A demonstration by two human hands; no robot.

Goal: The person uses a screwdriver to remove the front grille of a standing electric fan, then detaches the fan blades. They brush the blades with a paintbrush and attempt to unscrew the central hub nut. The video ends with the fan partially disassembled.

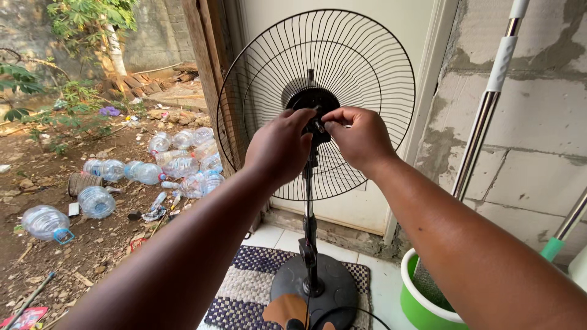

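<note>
Head view: both hands work at the centre of a pedestal fan's rear wire guard, which stands upright on its pole over a round base on a checked mat. Left hand is closed, fingertips pinched on the black motor hub; right hand likewise pinches a small part at the shaft. Judged step: fitting or loosening the hub fastener. Next move calls for a steady twisting grip. Plastic bottles litter the ground at left; a green bucket stands at right.
</note>
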